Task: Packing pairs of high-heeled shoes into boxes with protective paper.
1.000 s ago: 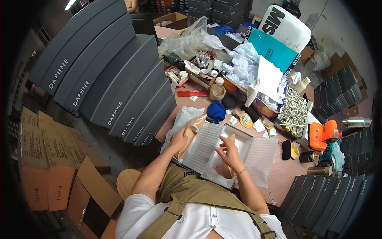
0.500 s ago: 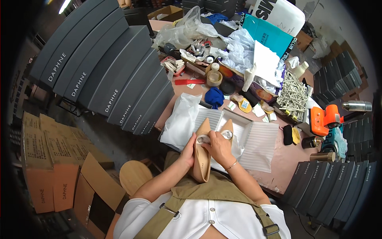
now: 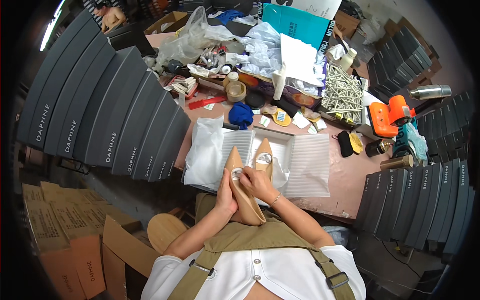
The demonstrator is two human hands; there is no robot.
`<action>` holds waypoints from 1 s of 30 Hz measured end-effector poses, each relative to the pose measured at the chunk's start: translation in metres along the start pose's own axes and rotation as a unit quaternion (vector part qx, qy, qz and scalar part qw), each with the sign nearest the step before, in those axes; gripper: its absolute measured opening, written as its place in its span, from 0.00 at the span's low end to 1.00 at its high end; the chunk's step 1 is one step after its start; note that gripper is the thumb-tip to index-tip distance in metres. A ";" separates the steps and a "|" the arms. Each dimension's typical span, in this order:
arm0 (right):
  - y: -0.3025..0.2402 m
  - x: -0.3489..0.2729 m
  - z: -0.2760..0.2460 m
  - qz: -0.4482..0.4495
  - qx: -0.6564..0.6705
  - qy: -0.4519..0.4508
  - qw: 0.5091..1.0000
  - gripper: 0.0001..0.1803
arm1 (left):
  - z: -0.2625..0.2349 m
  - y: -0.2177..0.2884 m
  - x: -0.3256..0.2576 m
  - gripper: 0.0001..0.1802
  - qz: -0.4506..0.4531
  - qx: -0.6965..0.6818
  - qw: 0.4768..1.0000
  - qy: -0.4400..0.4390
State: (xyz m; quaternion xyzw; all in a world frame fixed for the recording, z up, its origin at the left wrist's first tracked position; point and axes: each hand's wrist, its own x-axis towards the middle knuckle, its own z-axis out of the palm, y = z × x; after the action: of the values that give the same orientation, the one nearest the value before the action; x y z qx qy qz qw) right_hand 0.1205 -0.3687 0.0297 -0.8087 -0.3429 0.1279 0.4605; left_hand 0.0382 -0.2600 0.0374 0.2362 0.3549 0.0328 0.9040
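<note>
A beige pointed-toe shoe point(image 3: 247, 206) is tilted in front of me, toe pointing away and heel end close to my apron. My left hand point(image 3: 226, 197) is closed around its left side. Pale, shiny stuffing point(image 3: 236, 173) shows inside the shoe's opening near the toe. Bent fingers of my right hand point(image 3: 260, 185) press together at that opening; their tips are partly hidden, so what they pinch cannot be made out. The matching shoe point(image 3: 263, 146), also with pale stuffing, lies just beyond in an open shoebox point(image 3: 278, 132) lined with white ribbed sheet point(image 3: 309, 165).
Crumpled white tissue point(image 3: 204, 150) lies left of the box. Behind are a blue cloth point(image 3: 241, 115), a red comb point(image 3: 206, 102) and a carton of pale sticks point(image 3: 343, 93). An orange tool point(image 3: 384, 120) stands at right. Dark shoebox stacks point(image 3: 107, 105) flank the table; a person point(image 3: 111, 18) is far left.
The view has shifted, so the table things sit further left and the person at far left shows now. The shoe leans more to the left at its toe; both hands remain on it.
</note>
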 end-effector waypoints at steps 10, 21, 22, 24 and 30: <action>-0.003 0.016 -0.002 -0.192 -0.108 0.068 0.973 0.11 | -0.002 0.008 0.006 0.32 -0.055 0.016 0.998 -0.001; -0.013 0.019 -0.012 -0.092 -0.121 -0.083 0.985 0.06 | -0.005 -0.001 0.004 0.32 -0.065 0.013 0.998 0.016; -0.011 0.011 -0.018 -0.127 -0.105 -0.082 0.983 0.06 | -0.002 0.000 0.003 0.31 -0.063 0.012 0.998 0.010; -0.010 -0.004 -0.021 -0.118 -0.076 -0.065 0.988 0.07 | 0.002 0.005 0.002 0.31 -0.073 0.003 0.997 -0.006; -0.023 0.010 -0.024 -0.143 -0.112 0.031 0.983 0.15 | 0.001 0.005 0.005 0.31 -0.075 0.000 0.997 -0.007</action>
State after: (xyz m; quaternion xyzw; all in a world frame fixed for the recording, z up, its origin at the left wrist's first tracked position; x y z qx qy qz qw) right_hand 0.1301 -0.3701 0.0625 -0.8015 -0.4524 -0.0038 0.3910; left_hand 0.0433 -0.2546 0.0369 0.2092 0.3654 -0.0371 0.9063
